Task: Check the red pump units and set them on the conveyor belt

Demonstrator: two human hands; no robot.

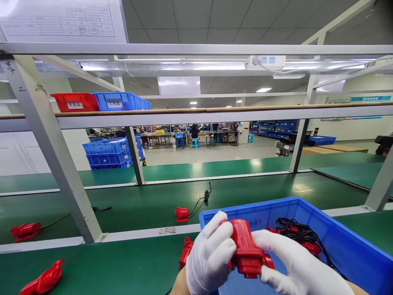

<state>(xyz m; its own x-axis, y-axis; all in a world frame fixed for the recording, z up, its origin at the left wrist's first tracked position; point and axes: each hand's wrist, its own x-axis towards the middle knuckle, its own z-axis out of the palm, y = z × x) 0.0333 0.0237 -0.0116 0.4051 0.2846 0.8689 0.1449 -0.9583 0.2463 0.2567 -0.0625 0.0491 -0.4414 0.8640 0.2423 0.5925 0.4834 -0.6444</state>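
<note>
A red pump (244, 246) is held between my two white-gloved hands, over the near left part of a blue bin (248, 213). My left hand (211, 254) wraps its fingers around the pump's left side. On the other side, the fingers and thumb of my right hand (285, 262) grip it near its short outlet. Inside the bin lie more red pumps (311, 247) with coiled black cables (293, 229). Just left of my left hand, another red pump (185, 253) rests on the green bench, partly hidden by the hand.
A red pump with a cable (181, 214) lies on the green belt (147, 209) beyond. Two more, one blurred (43, 280) and one farther back (25, 231), are at left. Metal posts (58, 151) and a shelf with red (75, 102) and blue (119, 101) boxes frame the bench.
</note>
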